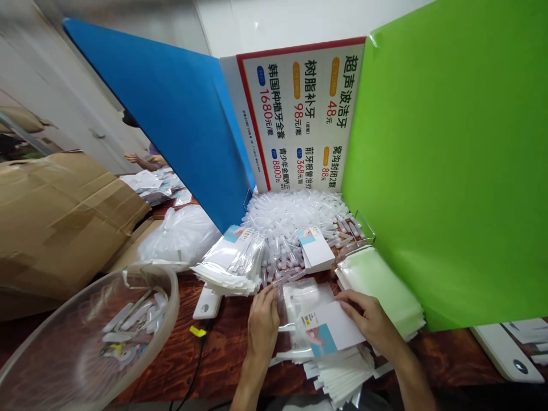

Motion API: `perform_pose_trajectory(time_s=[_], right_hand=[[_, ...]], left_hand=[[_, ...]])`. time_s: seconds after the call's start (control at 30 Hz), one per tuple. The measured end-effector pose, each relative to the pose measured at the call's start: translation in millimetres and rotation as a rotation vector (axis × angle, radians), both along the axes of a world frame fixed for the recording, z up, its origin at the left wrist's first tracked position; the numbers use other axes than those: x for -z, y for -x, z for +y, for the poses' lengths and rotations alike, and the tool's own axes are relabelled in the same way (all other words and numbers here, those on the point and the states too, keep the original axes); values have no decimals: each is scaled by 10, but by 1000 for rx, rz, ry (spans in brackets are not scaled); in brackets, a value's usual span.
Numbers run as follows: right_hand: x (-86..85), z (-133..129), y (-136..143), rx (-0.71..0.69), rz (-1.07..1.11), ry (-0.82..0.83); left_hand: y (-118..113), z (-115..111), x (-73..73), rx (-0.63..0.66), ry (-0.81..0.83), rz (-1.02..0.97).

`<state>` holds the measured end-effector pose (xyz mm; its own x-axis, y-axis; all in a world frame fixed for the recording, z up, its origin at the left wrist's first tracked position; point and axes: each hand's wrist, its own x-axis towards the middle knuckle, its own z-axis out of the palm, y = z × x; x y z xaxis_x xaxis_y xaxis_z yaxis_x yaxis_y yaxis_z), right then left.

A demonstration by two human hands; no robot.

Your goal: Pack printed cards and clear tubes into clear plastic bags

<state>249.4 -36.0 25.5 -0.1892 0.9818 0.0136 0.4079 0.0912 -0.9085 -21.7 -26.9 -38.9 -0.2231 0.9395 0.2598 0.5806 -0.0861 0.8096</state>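
Reddish-brown tabletop (pixel 222 357) is flanked by a blue panel (pixel 166 114) and a green panel (pixel 449 171). Below the thumb of the right hand (pixel 374 322), a printed card (pixel 338 328) is pinched; beside the left hand's (pixel 263 319) curled fingers (whether anything is gripped cannot be told) lie clear bags (pixel 297 299). Pairing card with bag seems in hand; an opened bag mouth would be called for.

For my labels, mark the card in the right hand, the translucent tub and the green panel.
Card (pixel 343 328), head view: white part.
Translucent tub (pixel 173 299), head view: right rim.
Green panel (pixel 440 165), head view: middle of face.
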Motion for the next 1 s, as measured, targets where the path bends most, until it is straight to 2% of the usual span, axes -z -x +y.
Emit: perform_pose_trajectory(time_s=[0.2, 0.37, 0.47, 0.7, 0.83, 1.0], right_hand=[[-18, 0, 54, -84, 29, 71], [-46, -2, 31, -47, 94, 78], [-41, -2, 20, 31, 152, 59], [149, -4, 65, 202, 361, 132], [214, 16, 141, 207, 453, 160], [280, 84, 392, 186, 598, 136]], left_hand=[[-45, -63, -358, -59, 180, -637], [-76, -37, -465, -193, 273, -1061], [-102, -25, -473, -230, 281, -1206], [-146, -61, -376, -238, 248, -1212], [-148, -111, -379, -191, 261, -1111], [-251, -192, -430, -49, 296, -894]])
